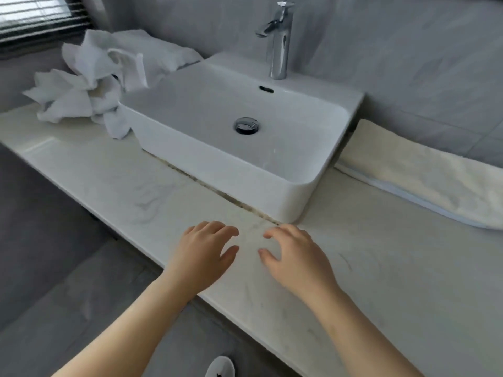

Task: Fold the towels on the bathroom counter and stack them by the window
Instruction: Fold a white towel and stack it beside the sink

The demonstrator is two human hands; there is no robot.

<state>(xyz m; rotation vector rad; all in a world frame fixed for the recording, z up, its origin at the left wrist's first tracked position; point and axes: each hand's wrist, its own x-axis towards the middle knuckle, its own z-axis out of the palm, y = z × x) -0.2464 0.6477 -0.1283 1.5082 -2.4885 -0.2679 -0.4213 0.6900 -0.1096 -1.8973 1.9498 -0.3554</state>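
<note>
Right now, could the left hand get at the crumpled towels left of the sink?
Probably yes. The left hand is open and empty, and only bare counter lies between it and the crumpled towels; the sink stands aside.

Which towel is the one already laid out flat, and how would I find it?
Start at the white sink on the counter and look right. The flat towel lies there along the wall, a long cream strip, unlike the crumpled white pile left of the sink.
</note>
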